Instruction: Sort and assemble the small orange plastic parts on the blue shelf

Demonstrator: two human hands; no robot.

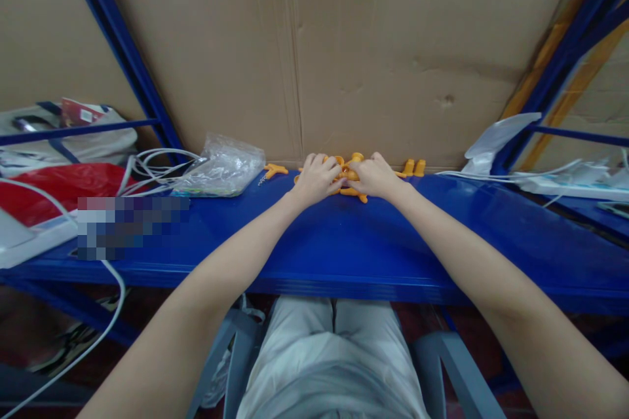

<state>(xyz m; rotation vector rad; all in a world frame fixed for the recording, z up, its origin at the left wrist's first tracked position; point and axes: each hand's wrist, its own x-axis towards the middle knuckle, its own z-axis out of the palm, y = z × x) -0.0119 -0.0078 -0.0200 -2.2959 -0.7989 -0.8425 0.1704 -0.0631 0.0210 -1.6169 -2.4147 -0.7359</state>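
Both my hands are stretched forward to the back of the blue table, among small yellow plastic parts. My left hand (pixel 316 179) has its fingers curled over some of these parts, with the fingertips close to my right hand. Thumb and fingers of my right hand (pixel 372 175) close on a yellow plastic part, mostly hidden under them. A round-topped yellow piece (pixel 357 157) rises between the hands. In front of them lies a long yellow piece (pixel 354 195). To the left is a branched yellow piece (pixel 276 171); two boot-shaped yellow pieces (pixel 414 168) stand to the right.
A cardboard panel (pixel 354 65) stands behind the blue table (pixel 339 255). Small metal bits (pixel 262 179), a clear plastic bag (pixel 226 167), white cables (pixel 152 167) and a red bag (pixel 73 186) are on the left. White plastic (pixel 496 141) leans at right.
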